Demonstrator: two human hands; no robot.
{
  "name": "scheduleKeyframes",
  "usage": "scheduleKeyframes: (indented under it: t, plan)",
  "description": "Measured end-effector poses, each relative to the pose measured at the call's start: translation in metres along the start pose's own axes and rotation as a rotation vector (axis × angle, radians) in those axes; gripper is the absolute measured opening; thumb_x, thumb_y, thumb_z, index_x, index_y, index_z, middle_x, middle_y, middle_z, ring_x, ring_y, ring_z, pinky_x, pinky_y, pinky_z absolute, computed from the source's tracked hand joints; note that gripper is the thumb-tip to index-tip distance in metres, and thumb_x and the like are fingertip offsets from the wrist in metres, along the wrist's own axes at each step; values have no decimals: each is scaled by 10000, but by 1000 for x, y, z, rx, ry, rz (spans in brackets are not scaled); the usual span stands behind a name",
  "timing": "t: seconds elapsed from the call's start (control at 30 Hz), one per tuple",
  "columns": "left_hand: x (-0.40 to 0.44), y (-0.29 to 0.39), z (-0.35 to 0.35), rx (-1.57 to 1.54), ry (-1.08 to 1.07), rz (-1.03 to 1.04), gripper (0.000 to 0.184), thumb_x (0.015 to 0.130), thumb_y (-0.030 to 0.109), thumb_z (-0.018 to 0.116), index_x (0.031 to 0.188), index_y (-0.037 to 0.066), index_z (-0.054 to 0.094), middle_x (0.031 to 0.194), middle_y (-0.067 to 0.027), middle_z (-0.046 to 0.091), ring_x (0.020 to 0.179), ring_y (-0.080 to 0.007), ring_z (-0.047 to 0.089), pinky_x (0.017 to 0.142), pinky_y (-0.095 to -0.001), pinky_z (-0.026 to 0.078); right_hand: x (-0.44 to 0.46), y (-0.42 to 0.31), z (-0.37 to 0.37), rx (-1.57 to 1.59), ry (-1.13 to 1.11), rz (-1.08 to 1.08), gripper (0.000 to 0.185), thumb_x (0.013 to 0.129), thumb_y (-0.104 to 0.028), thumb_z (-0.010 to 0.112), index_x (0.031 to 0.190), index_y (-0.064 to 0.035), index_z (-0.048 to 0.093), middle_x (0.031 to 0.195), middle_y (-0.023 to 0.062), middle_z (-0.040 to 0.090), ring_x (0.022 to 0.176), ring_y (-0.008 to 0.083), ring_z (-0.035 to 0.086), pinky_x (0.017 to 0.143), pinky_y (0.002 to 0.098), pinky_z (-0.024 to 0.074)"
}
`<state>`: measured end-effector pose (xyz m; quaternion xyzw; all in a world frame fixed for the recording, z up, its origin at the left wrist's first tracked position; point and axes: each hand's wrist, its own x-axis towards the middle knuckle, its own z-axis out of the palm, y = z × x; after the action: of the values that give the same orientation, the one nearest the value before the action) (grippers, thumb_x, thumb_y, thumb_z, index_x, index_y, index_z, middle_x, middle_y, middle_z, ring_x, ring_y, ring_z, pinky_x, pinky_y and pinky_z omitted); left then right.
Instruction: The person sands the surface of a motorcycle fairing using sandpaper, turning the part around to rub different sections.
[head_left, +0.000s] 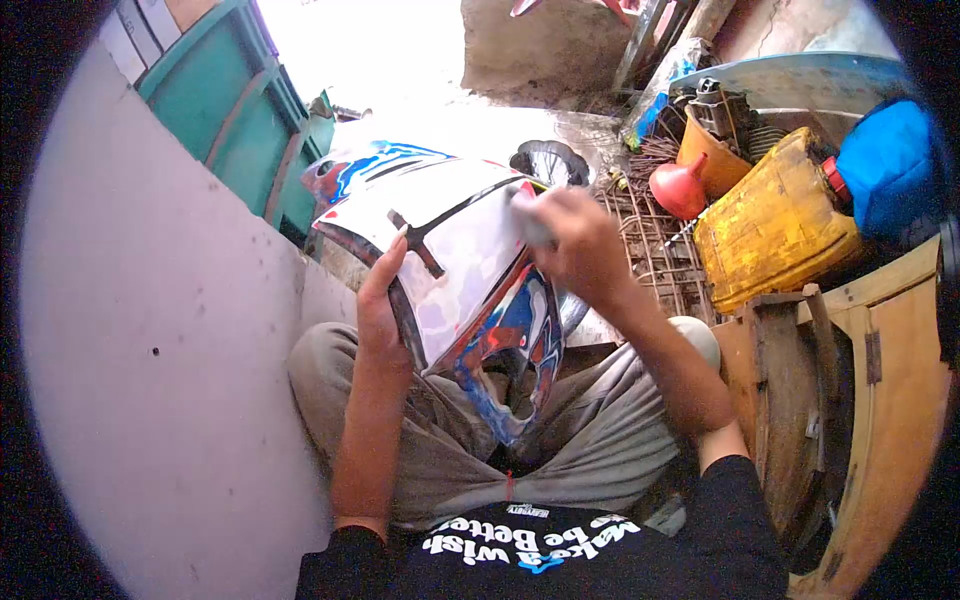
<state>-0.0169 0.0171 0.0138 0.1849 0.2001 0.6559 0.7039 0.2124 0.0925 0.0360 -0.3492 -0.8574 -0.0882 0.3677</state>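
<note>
A motorcycle fairing (470, 290), white on top with worn blue, red and brown patches, rests across the person's lap, its narrow end pointing toward the body. My left hand (378, 305) grips its left edge, thumb on the upper face beside a dark cross-shaped slot; the other fingers are hidden underneath. My right hand (580, 245), slightly blurred, is closed on a small grey pad (533, 220), apparently sandpaper, pressed against the fairing's upper right surface.
A pale wall (160, 300) stands close on the left, with a green cabinet (225, 110) beyond. To the right are a yellow jerrycan (775, 220), a red funnel (680, 187), an orange bucket (712, 150), a rusty wire grid (650, 240) and a wooden frame (880, 400).
</note>
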Motion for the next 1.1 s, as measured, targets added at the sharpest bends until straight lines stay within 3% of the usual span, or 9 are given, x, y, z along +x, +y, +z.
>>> scheduleKeyframes:
  t: [0.13, 0.27, 0.37, 0.53, 0.67, 0.73, 0.8, 1.0, 1.1]
  plan:
    - [2, -2, 0, -47, -29, -7, 451, 1018, 258, 575, 1384, -4, 543, 1309, -173, 656, 1163, -297, 663, 1033, -448, 525, -16, -54, -14, 237, -82, -382, 297, 735, -150, 783, 1028, -133, 734, 853, 61, 669, 789, 265, 680, 649, 384, 570]
    - [1, -3, -1, -4, 25, -10, 473, 1012, 232, 565, 1408, -23, 522, 1338, -193, 642, 1201, -313, 652, 1053, -447, 517, 2, 5, -6, 49, -97, 90, 279, 769, -116, 750, 1047, -137, 740, 888, 83, 677, 836, 296, 672, 759, 434, 566]
    - [1, -4, 10, -58, -71, 20, 465, 1013, 232, 558, 1401, -22, 529, 1340, -200, 640, 1200, -312, 657, 1053, -452, 518, -22, -46, -4, 273, -49, -298, 293, 802, -176, 727, 1091, -131, 745, 861, 35, 659, 796, 256, 663, 685, 391, 578]
    - [-2, -5, -2, 113, 77, 10, 474, 1015, 240, 558, 1405, -26, 516, 1339, -194, 640, 1170, -295, 669, 1015, -444, 542, 9, 16, -4, 11, -81, 125, 309, 763, -122, 752, 1070, -147, 729, 881, 74, 675, 770, 290, 663, 687, 424, 566]
    - [2, 0, 7, -11, -57, -3, 461, 1020, 227, 572, 1405, -20, 520, 1311, -176, 652, 1144, -282, 674, 1011, -423, 542, -19, -30, 9, 222, -38, -295, 244, 820, -131, 689, 1061, -114, 720, 881, 61, 686, 783, 269, 686, 723, 429, 578]
    - [0, -2, -4, 86, 50, 8, 471, 1020, 244, 570, 1410, -16, 519, 1308, -172, 652, 1142, -278, 674, 1012, -419, 540, -18, -27, 6, 150, -170, -273, 261, 806, -143, 708, 1066, -116, 720, 905, 64, 689, 815, 275, 692, 723, 429, 576]
    - [-2, -5, -4, 119, 91, -9, 451, 1030, 243, 562, 1400, -13, 529, 1291, -163, 661, 1126, -270, 679, 996, -413, 546, 8, 6, -7, 99, -149, 146, 407, 676, -92, 802, 1074, -145, 729, 940, 116, 685, 885, 334, 677, 758, 448, 567]
    - [5, 0, -15, 13, 11, -26, 426, 1040, 266, 560, 1384, 16, 551, 1225, -151, 690, 1070, -269, 700, 940, -392, 568, -12, -29, -2, 231, -118, -250, 291, 763, -91, 729, 1049, -142, 744, 832, 100, 638, 803, 300, 652, 786, 457, 530]
    - [0, 3, -3, 47, 0, -38, 450, 1045, 271, 546, 1410, 9, 526, 1281, -181, 671, 1123, -290, 690, 979, -430, 557, 5, 22, -8, 53, -84, 140, 235, 804, -149, 723, 1037, -133, 749, 821, 74, 649, 766, 279, 659, 757, 453, 516]
